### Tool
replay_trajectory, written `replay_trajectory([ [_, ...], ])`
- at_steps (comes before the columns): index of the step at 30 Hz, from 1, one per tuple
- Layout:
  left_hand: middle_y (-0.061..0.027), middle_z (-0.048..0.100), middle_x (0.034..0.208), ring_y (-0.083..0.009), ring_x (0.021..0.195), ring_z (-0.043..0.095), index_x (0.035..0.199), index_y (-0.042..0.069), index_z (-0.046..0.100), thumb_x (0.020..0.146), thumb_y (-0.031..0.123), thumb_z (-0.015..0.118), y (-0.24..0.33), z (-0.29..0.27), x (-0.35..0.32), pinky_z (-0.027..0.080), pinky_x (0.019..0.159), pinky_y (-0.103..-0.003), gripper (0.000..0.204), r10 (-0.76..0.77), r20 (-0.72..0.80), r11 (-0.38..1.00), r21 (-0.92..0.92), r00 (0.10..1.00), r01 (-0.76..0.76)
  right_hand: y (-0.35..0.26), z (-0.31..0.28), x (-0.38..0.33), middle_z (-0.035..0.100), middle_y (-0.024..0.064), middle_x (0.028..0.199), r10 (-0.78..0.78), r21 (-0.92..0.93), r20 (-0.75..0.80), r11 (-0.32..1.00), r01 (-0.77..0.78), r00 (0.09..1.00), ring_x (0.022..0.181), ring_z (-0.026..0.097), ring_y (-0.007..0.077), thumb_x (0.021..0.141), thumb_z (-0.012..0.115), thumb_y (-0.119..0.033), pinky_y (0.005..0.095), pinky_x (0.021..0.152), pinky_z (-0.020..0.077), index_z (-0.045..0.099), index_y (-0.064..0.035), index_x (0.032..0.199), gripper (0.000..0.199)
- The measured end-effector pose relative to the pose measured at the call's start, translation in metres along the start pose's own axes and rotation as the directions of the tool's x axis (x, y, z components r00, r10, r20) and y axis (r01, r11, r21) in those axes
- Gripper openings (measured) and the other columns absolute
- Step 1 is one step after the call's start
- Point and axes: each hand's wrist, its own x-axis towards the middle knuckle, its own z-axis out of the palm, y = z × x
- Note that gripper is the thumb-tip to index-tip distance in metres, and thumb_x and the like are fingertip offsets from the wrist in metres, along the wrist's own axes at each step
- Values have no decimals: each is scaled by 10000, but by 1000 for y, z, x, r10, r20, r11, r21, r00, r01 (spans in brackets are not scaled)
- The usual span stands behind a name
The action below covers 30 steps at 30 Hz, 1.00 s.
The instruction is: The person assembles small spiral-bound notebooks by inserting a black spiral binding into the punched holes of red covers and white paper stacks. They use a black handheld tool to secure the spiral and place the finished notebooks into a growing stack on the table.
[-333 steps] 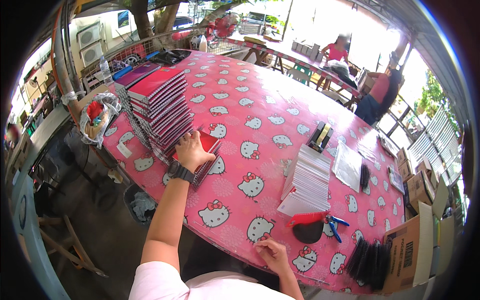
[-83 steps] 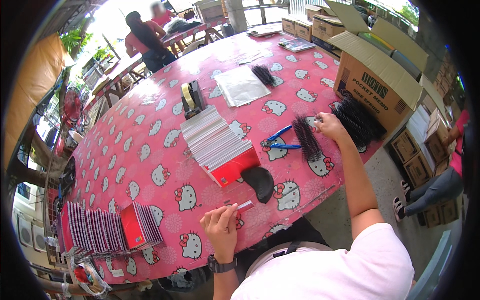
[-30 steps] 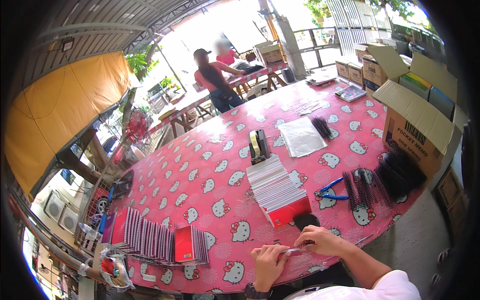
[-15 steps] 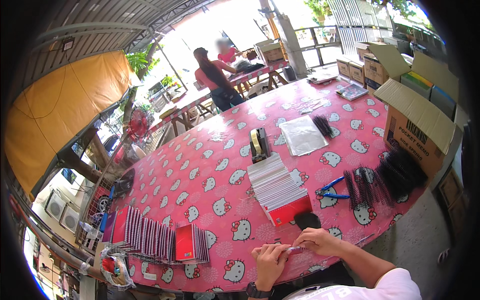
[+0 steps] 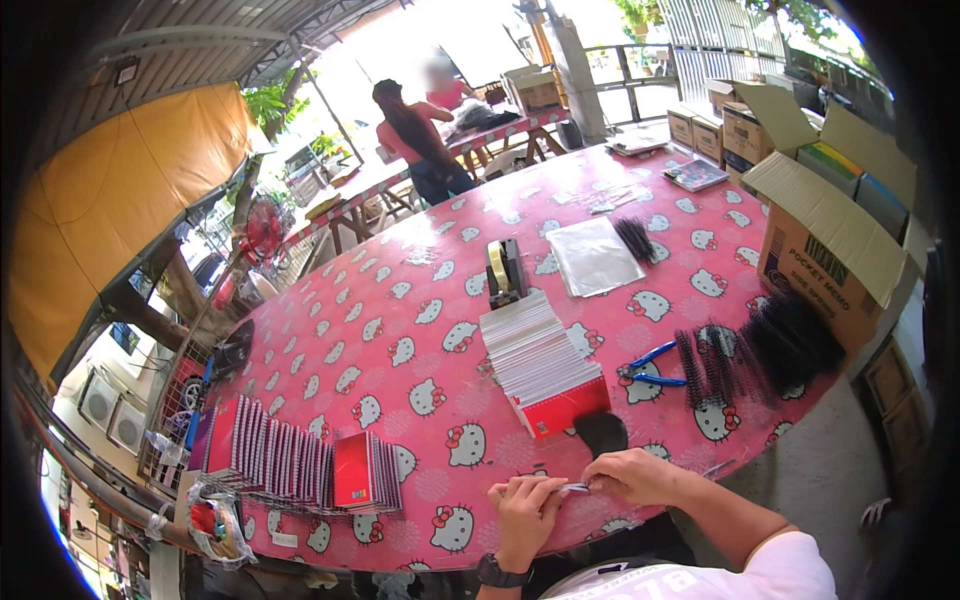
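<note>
At the frame's lower centre, the left hand grips a thin notepad over the desk; the right hand is closed at its end (whether on a coil, I cannot tell). Probably coil threading, so the next move calls for steady alignment.

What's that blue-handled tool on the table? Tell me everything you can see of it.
The tool looks like small pliers: two slim blue handles, plastic-looking, spread in a V. They meet at a head on the left, too small here to show how its jaws stand. It lies on the pink table, right of the row of pages and left of the black coils; whether a tip touches the coils is unclear. The right hand does not touch it.
</note>
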Motion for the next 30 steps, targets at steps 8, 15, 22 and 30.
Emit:
replay_trajectory([
  [8,26,669,901,-155,873,584,929,184,702,750,212,750,5,-3,0,310,846,-369,187,19,-3,1000,22,1000,-18,-11,-10,7,640,115,957,31,-66,84,997,-25,996,876,636,333,863,621,-138,416,744,506,598,-62,1035,189],
  [15,24,665,914,-171,895,590,938,185,691,721,187,749,5,-3,0,312,873,-393,225,11,66,1000,11,998,-12,-9,-6,12,632,98,976,4,-116,57,993,2,998,864,638,322,870,622,-170,413,704,514,583,-83,1035,190],
  [22,15,660,922,-176,908,588,947,180,690,717,185,746,12,2,5,327,878,-400,236,21,46,1000,-20,999,-21,-6,-2,14,638,102,969,120,-149,88,983,-106,989,849,646,305,859,640,-187,400,692,518,549,-93,1093,268],
  [30,9,649,892,-185,908,584,949,172,685,740,196,724,11,3,8,345,866,-405,214,-6,65,1000,31,998,4,-8,-8,11,642,131,961,16,-42,6,999,-15,1000,847,650,299,845,643,-165,402,702,519,525,-93,1128,315],
])
